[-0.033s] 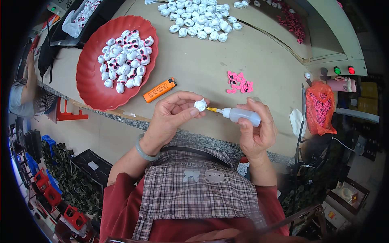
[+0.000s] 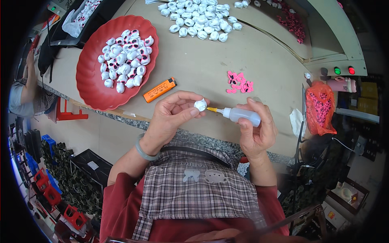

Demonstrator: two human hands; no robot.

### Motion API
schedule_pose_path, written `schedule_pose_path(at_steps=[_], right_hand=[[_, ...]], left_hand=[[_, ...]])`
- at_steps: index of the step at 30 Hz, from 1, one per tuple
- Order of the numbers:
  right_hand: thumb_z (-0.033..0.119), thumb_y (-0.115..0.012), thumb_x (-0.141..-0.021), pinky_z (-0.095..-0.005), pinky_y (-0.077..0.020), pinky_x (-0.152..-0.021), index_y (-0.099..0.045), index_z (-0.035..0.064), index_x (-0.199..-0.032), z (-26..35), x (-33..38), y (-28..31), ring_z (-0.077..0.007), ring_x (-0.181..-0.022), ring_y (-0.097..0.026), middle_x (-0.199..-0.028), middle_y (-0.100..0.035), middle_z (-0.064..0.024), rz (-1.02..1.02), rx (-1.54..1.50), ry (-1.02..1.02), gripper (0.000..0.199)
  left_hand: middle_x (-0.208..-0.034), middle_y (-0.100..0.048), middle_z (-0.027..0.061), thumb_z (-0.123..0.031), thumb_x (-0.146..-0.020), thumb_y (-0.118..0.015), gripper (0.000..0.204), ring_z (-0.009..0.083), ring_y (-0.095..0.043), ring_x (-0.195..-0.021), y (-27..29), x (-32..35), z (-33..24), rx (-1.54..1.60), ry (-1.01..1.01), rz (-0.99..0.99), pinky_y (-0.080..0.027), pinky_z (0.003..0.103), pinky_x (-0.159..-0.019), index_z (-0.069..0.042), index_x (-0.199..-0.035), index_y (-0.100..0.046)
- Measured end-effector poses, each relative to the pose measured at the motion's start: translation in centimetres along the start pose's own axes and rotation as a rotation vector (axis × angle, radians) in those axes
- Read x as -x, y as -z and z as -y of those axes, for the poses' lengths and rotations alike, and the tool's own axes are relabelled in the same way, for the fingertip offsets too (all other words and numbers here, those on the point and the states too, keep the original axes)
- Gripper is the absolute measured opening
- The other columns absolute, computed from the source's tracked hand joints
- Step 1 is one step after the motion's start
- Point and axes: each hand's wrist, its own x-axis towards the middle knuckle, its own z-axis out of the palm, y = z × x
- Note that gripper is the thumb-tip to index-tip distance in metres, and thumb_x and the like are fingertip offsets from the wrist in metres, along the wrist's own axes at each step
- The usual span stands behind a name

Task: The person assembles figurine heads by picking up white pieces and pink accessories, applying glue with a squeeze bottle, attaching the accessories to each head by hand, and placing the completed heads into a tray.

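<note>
A small white piece [image 2: 200, 105] is sitting pinched between the thumb and fingertips of the left hand [image 2: 175, 111], held above the near edge of the bench [image 2: 210, 69]. The left hand is curling closed around it, palm turned inward, wrist bent, with a pale green bangle [image 2: 144, 152] riding on the forearm. The right hand [image 2: 256, 128] is gripping a small clear squeeze bottle [image 2: 242, 116] lying nearly level, fingers wrapped over its body. The bottle's yellow nozzle [image 2: 212, 109] is pointing left, its tip touching the white piece. Both hands are close together, just in front of the person's plaid apron [image 2: 194, 190].

On the bench beyond the hands, an orange lighter [image 2: 159, 90] is lying beside a red tray [image 2: 91, 81] that is holding a heap of white pieces with pink and black marks [image 2: 125, 58]. A cluster of small pink parts [image 2: 240, 82] is lying to the right of the lighter. Further back, a spread of plain white pieces [image 2: 200, 20] is lying on the bench, partly cut off by the upper edge. The underside of the held piece is hidden by the fingers. An orange bag [image 2: 320, 107] is hanging at the bench's right end.
</note>
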Motion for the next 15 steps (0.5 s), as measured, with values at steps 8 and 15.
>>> schedule_pose_path(at_steps=[8, 15], right_hand=[[0.017, -0.072, -0.083, -0.0265, -0.0503, -0.055, -0.057, -0.0026, -0.116, -0.28, -0.54, -0.17, -0.0201, -0.069, -0.065, -0.083, -0.068, -0.0139, 0.009, 0.063, 0.079, 0.041], [0.018, -0.072, -0.082, -0.0266, -0.0501, -0.055, -0.057, -0.0026, -0.116, -0.34, -0.58, -0.32, -0.0202, -0.068, -0.065, -0.081, -0.068, -0.0135, 0.028, 0.055, 0.068, 0.042]], left_hand=[[-0.109, -0.065, 0.0168, -0.005, -0.087, -0.063, 0.026, 0.0145, -0.064, -0.090, 0.36, -0.37, 0.18, -0.013, -0.017, 0.006, -0.052, 0.028, -0.083, 0.000, -0.112, -0.058], [-0.110, -0.064, 0.0172, -0.006, -0.087, -0.064, 0.027, 0.0151, -0.064, -0.091, 0.43, -0.52, 0.27, -0.010, -0.002, -0.001, -0.053, 0.027, -0.083, 0.001, -0.112, -0.058]])
